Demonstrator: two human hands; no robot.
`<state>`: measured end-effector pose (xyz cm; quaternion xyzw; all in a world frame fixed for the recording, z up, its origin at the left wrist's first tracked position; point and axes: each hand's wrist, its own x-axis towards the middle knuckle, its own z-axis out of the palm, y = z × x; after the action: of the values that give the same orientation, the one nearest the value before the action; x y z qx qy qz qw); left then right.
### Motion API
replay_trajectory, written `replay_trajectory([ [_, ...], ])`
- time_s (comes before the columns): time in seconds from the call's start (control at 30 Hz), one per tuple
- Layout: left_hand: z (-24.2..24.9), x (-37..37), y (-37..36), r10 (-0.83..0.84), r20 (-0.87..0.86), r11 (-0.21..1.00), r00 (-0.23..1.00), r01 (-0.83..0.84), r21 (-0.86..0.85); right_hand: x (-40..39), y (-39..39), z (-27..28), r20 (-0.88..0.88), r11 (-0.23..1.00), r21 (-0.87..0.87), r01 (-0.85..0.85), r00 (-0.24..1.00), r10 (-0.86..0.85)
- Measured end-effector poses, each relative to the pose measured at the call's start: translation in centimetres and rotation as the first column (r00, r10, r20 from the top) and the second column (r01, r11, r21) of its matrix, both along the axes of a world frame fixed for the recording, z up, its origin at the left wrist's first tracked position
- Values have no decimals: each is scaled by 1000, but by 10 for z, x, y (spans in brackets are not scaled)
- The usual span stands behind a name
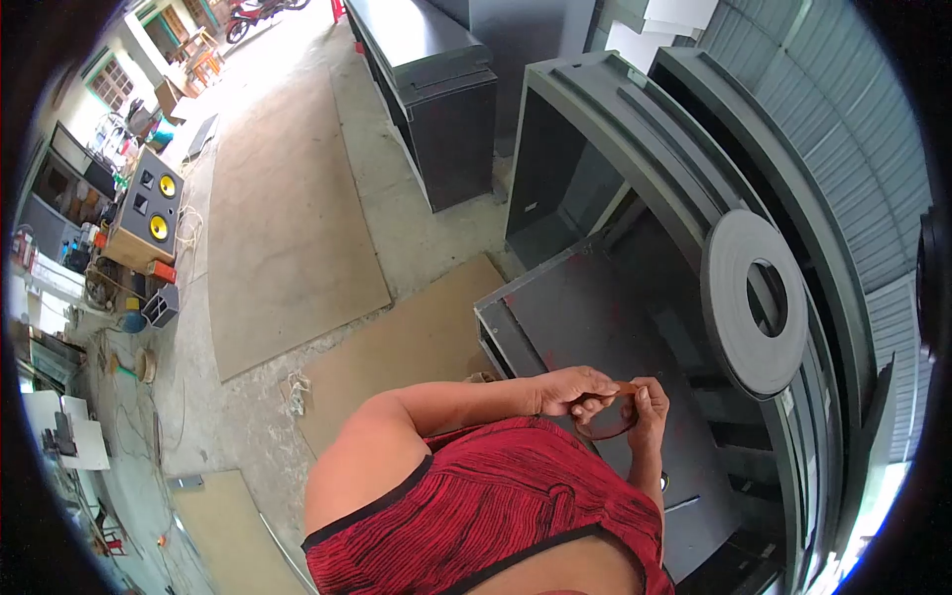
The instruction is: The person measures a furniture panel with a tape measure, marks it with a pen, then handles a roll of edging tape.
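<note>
My left hand (578, 390) is closed, with its fingertips pinching a thin brown strip (607, 434) that curves down in a loop. Close beside it, my right hand (648, 405) pinches the same strip between thumb and fingers. What the strip is made of, I cannot make out. Both hands are in front of my red and black top (496, 486), above a dark grey panel (595, 317). On the grey cabinet frame to the right leans a large flat grey roll of banding (729, 317) with an open centre.
Grey cabinet frames (684, 169) stand along the right. A dark cabinet (451, 149) is at the back. Brown sheets (283, 208) lie on the concrete floor. At left are a speaker box (149, 208), cables and clutter. A thin stick-like object (682, 503) lies below my right hand.
</note>
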<state>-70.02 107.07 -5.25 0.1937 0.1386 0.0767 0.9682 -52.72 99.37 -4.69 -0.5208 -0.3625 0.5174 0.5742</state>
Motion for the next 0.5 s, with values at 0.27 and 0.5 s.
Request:
replay_trajectory([
  [0.27,-5,-1,-5,-18,-9,999,1000,18,30,1,-4,1,-83,996,-83,-19,996,12],
  [0.5,-6,-2,-10,-50,-24,997,998,51,55,0,-4,12,151,989,-92,-113,980,126],
])
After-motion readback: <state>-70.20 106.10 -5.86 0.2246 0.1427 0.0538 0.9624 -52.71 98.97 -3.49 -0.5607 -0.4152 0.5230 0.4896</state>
